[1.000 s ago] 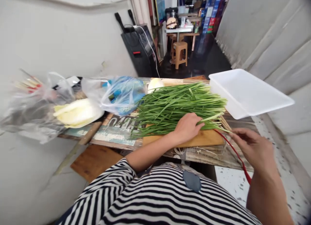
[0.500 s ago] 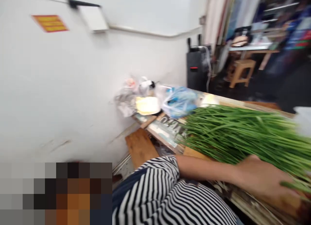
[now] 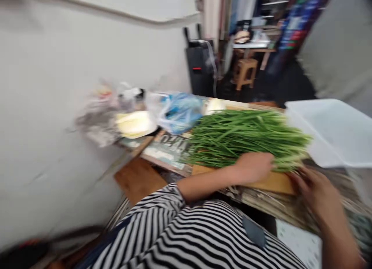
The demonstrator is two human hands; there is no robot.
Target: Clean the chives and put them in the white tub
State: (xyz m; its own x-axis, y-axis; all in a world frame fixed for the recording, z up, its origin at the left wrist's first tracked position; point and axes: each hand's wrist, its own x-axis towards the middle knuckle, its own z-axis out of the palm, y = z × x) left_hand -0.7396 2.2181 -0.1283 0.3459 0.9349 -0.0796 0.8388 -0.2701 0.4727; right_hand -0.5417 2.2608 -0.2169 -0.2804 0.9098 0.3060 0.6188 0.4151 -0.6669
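The view swings back from the wall, so both hands show again. The left hand point(image 3: 254, 166) rests flat, fingers spread, on the near edge of the green chives point(image 3: 247, 139), which lie on the cutting board point(image 3: 273, 182) on the desk. The right hand point(image 3: 315, 189), blurred at the chives' cut ends, has a grip I cannot tell. A white tub point(image 3: 334, 129) sits beyond those ends

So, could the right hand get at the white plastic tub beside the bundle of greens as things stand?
Probably yes. The right hand is at the cut end of the bundle of long green chives, and the white rectangular plastic tub sits just beyond it on the same side, with nothing visible between them, though the picture is blurred.
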